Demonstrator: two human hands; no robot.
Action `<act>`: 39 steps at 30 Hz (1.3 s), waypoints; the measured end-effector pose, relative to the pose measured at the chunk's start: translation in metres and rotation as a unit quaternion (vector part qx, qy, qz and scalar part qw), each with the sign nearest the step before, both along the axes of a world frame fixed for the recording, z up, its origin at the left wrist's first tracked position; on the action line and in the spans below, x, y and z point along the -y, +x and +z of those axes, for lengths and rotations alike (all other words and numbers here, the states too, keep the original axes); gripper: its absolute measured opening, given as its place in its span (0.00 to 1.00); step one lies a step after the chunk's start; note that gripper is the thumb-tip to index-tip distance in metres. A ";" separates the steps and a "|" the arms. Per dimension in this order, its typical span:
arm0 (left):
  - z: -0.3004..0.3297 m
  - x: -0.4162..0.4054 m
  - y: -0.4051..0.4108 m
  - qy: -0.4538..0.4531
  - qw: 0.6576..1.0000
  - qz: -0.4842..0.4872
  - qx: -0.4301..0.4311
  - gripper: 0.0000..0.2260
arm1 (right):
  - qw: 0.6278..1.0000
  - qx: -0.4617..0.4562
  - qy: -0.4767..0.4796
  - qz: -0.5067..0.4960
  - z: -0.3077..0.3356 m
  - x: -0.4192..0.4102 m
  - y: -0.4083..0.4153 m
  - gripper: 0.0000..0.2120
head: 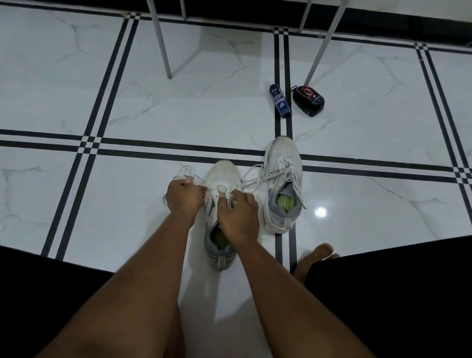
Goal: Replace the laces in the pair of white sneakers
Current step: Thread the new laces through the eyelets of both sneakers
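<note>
Near sneaker [223,177] stands upright on the tiled floor [51,72], directly ahead of the person, long axis running away from the camera, toe pointing to the far side, heel nearest. Left hand [183,198] is curled at the shoe's left flank, pinching a white lace [184,173] whose loose loops spill onto the floor just beyond the knuckles. Right hand [238,218] lies over the throat of the same shoe, fingers curled on the lace at the eyelets (exact strand hidden by the fingers). Second sneaker [282,181] stands just beside and slightly farther off, to the right, on a parallel axis, toe also pointing away, its lace loosened and trailing toward the first shoe. Farther out, near a grey furniture leg [321,50], lie a dark blue tube [279,100] and a black container [308,100]
</note>
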State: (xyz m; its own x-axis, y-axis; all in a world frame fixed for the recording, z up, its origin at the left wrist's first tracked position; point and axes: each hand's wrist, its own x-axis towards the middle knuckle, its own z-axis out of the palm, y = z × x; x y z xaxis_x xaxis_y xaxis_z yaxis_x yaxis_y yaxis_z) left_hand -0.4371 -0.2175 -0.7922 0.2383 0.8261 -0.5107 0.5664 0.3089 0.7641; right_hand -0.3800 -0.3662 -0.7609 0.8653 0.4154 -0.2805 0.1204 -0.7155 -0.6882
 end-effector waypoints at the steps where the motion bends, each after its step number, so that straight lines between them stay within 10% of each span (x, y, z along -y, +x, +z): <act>1: 0.005 0.003 0.001 0.003 1.000 0.003 0.000 0.25 | 1.000 -0.007 0.000 -0.006 -0.002 -0.001 0.000 0.24; 10: 0.048 0.027 0.008 0.068 0.990 -0.117 -0.046 0.07 | 0.974 -0.177 0.078 -0.119 0.001 -0.012 0.033 0.15; 39: 0.036 0.030 0.004 0.059 0.993 -0.066 -0.073 0.18 | 0.968 -0.212 0.021 -0.133 0.005 -0.011 0.046 0.18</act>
State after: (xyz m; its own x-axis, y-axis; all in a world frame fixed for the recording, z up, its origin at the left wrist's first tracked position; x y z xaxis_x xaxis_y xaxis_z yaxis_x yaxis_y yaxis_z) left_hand -0.4336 -0.2473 -0.7563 0.2790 0.8487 -0.4492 0.7035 0.1377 0.6972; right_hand -0.3340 -0.3549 -0.7560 0.7547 0.2119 -0.6208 -0.3639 -0.6522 -0.6650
